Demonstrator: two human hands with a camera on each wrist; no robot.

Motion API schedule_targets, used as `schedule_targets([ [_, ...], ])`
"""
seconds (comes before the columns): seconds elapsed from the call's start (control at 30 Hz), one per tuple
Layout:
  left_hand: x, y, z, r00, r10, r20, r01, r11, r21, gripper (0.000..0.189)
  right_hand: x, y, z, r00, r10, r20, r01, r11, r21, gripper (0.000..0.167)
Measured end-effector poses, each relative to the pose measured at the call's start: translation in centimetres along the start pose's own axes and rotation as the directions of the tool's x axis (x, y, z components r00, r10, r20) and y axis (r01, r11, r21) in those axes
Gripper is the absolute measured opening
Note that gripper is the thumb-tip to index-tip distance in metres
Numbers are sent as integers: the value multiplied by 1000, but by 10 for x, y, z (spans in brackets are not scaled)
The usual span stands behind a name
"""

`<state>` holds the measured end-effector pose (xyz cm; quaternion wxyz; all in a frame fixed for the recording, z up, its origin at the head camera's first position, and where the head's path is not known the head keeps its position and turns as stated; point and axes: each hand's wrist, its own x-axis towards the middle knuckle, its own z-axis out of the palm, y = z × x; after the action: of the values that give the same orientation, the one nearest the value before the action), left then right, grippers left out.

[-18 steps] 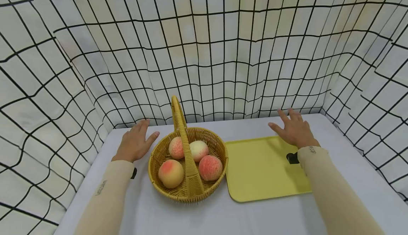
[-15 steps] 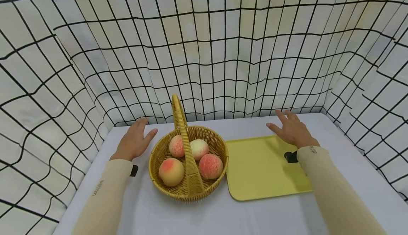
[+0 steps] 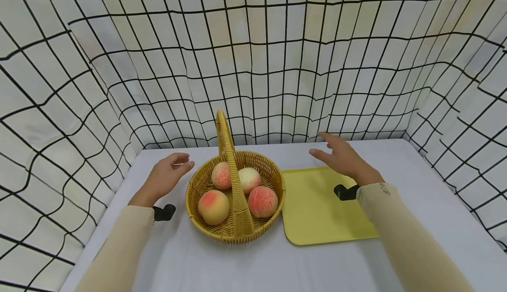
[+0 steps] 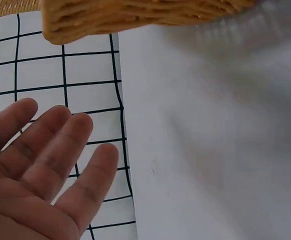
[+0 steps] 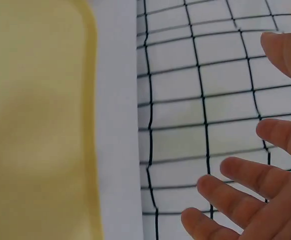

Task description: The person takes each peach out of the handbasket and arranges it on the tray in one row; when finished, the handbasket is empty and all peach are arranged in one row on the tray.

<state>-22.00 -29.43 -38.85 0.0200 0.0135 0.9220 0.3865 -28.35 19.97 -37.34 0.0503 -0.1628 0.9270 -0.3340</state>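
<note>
A wicker basket (image 3: pixel 242 226) was set on a white tabletop (image 3: pixel 253 270), and its tall handle (image 3: pixel 227 146) was arched across it from the far side to the near. Four peaches were held inside the basket: a yellowish peach (image 3: pixel 214 207) with a red patch at the near left, a pink-speckled peach (image 3: pixel 220 175) at the far left, a whitish peach (image 3: pixel 249 180) at the far right, and a deep pink peach (image 3: pixel 263 201) at the near right. The left hand (image 3: pixel 164 177) was held just left of the basket, its fingers loosely extended and nothing gripped. The right hand (image 3: pixel 342 157) was held well to the basket's right, over the far edge of a yellow tray (image 3: pixel 325 212), with its fingers spread and its grasp unfilled. The tray was placed just right of the basket; whether they were touching could not be told. Behind the basket, a white backdrop (image 3: pixel 273 78) was crossed by black grid lines.
</note>
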Motion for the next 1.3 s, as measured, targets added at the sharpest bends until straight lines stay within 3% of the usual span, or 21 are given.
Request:
schedule_targets([
  [0.27, -14, -2, 6, 996, -33, 85, 47, 985, -164, 73, 3, -25, 15, 997, -75, 26, 70, 985, 156, 71],
  [0.53, -26, -6, 15, 984, -74, 159, 111, 965, -237, 74, 2, -53, 27, 990, -119, 82, 95, 963, 254, 67],
  [0.9, -31, -12, 27, 977, -74, 199, 131, 947, -293, 72, 5, -72, 51, 957, -216, 195, 147, 938, 315, 60],
  [1.13, -34, -13, 33, 973, -76, 216, 138, 947, -289, 66, 8, -83, 62, 942, -227, 246, 153, 946, 286, 54],
  [1.3, -36, -14, 34, 972, -63, 228, 135, 939, -316, 63, 10, -93, 67, 911, -251, 327, 167, 950, 264, 51],
])
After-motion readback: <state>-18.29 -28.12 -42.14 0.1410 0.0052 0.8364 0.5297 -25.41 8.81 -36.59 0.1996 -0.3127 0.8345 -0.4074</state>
